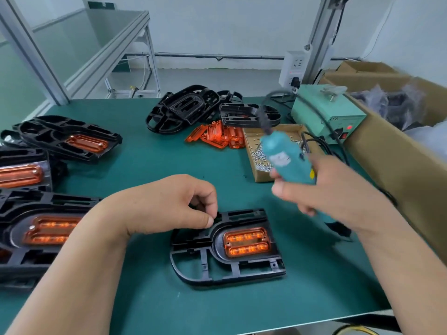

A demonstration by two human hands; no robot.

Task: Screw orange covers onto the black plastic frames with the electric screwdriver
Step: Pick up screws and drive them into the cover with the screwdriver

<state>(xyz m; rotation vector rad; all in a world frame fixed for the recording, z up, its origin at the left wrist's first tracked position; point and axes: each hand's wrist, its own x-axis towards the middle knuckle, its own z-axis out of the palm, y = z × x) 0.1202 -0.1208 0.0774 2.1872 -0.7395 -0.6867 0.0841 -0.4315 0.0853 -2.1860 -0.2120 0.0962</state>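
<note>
the left hand (169,204) curls its fingers, thumb on fingertip, at the corner of the black frame (225,269) on the green tabletop (145,165); i cannot tell what it pinches. an orange cover (246,243) sits in that frame. the right hand (333,192) grips the blurry blue screwdriver (287,160), right of the frame.

A black plastic frame (227,257) is seen lying flat at six o'clock on the green mat (145,165), held at its eleven o'clock corner by the left hand (174,204). An orange cover (246,242) is seated in its arched recess. Finished frames (48,228) are stacked at nine o'clock. Bare frames (183,110) are heaped at twelve o'clock, with loose orange covers (217,136) piled at their five o'clock. The teal electric screwdriver (287,160), blurred, is gripped tilted above the mat at three o'clock by the right hand (333,189), cable end uppermost.
</note>
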